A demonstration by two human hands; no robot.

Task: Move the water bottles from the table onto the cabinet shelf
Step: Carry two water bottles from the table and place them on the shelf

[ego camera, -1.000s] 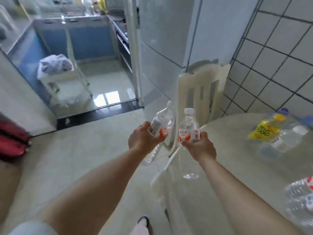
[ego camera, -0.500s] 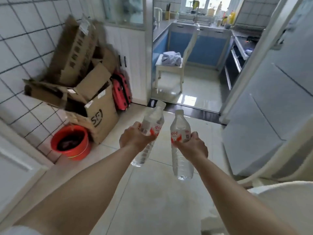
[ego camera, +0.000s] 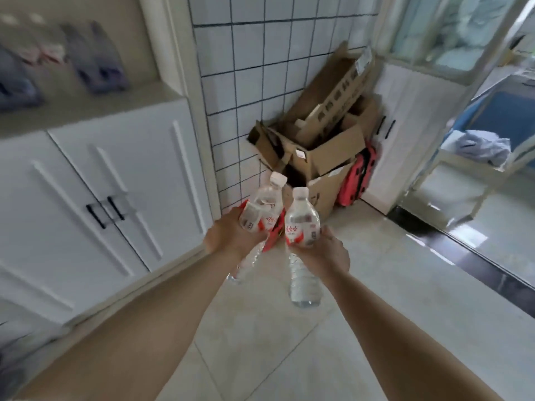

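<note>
My left hand (ego camera: 230,235) grips a clear water bottle (ego camera: 265,209) with a red-and-white label, tilted with its white cap up and to the right. My right hand (ego camera: 324,254) holds a second clear water bottle (ego camera: 302,227), nearly upright, by its labelled middle. Both bottles hang over the tiled floor, side by side and almost touching. The white cabinet (ego camera: 95,180) stands at the left, with an open shelf (ego camera: 86,105) above its two closed doors. The table is out of view.
Several blurred items sit on the shelf at the upper left. A pile of cardboard boxes (ego camera: 321,134) fills the tiled corner ahead, with a red object (ego camera: 356,180) beside it. A glass doorway (ego camera: 469,157) opens to a kitchen at the right.
The view has swung left from the table past the doorway to the white cabinet. Both hands keep the same grip on the bottles, held out in front.
</note>
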